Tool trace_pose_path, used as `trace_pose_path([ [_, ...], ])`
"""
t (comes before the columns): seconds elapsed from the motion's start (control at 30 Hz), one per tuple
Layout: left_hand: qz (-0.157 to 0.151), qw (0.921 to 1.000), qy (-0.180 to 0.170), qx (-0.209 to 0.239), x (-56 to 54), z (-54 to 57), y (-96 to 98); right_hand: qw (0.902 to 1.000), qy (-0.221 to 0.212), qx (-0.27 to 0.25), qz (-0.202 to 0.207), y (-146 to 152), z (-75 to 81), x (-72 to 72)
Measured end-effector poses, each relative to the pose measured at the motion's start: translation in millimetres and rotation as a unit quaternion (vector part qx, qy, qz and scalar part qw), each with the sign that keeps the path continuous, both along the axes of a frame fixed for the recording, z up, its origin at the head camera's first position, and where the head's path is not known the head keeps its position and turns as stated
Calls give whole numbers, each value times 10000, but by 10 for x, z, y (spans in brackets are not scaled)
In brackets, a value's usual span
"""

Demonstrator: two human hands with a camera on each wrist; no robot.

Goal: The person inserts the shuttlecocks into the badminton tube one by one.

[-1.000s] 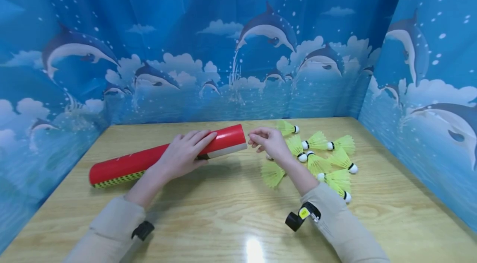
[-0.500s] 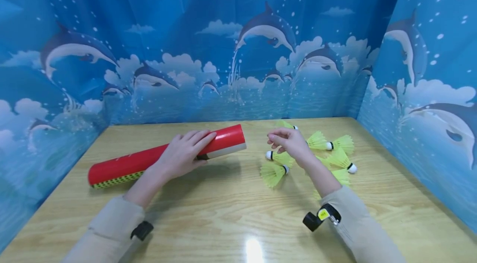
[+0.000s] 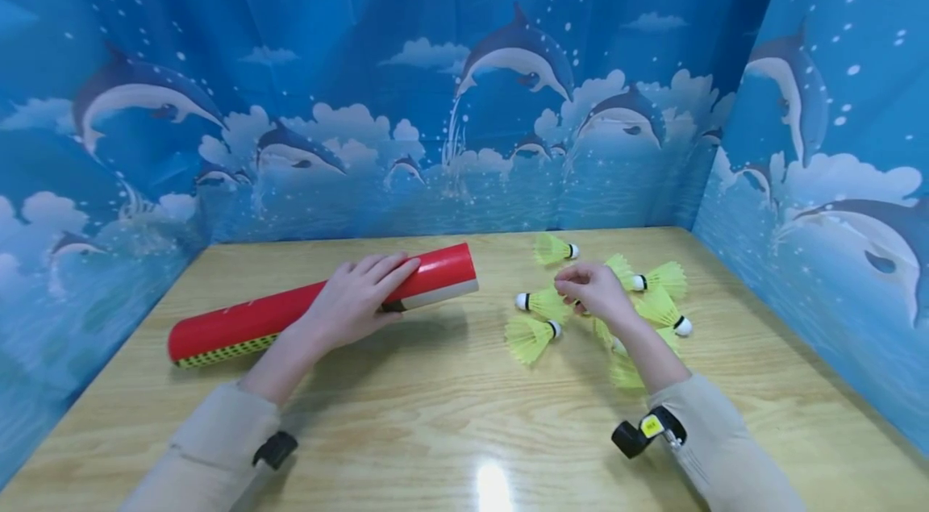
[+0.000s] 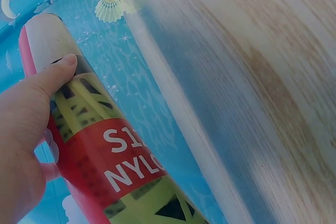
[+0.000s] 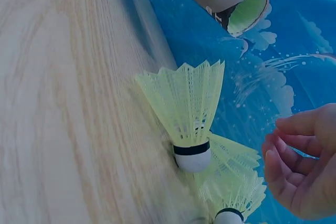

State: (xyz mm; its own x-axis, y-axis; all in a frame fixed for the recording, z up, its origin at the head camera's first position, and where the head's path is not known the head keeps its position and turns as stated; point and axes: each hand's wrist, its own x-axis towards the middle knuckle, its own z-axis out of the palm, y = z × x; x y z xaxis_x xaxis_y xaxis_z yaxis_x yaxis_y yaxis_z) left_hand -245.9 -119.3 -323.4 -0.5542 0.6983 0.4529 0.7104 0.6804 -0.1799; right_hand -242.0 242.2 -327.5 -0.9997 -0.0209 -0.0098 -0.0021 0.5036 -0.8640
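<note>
My left hand (image 3: 356,292) grips a red shuttlecock tube (image 3: 250,320) near its right end, which is raised off the table. In the left wrist view the thumb presses on the tube's pale and patterned side, marked "NYLO". The tube's open mouth (image 5: 250,15) shows in the right wrist view. My right hand (image 3: 601,293), its fingers loosely curled and holding nothing, hovers among yellow shuttlecocks with white heads. Left of it lie a shuttlecock (image 3: 528,339) and a second, partly hidden shuttlecock (image 3: 546,304). The right wrist view shows the fingertips beside the shuttlecocks.
Several more shuttlecocks, such as the rightmost shuttlecock (image 3: 666,280), lie right of my right hand and partly under its arm. A single shuttlecock (image 3: 553,248) lies farther back. A blue dolphin-print curtain (image 3: 327,93) stands behind and beside the wooden table (image 3: 435,423).
My right hand has moved right, away from the tube's mouth to over the shuttlecocks, uncovering the two on the left. The left hand and the tube have stayed put.
</note>
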Motion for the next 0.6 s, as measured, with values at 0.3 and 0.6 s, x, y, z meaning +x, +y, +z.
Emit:
trace_pose_path([
  [0.3, 70, 9999, -81, -7, 7, 0, 6, 9982, -9, 599, 23, 45, -118, -77],
  [0.6, 16, 10000, -66, 32, 2, -14, -4, 9960, -197, 855, 188, 29, -160, -115],
])
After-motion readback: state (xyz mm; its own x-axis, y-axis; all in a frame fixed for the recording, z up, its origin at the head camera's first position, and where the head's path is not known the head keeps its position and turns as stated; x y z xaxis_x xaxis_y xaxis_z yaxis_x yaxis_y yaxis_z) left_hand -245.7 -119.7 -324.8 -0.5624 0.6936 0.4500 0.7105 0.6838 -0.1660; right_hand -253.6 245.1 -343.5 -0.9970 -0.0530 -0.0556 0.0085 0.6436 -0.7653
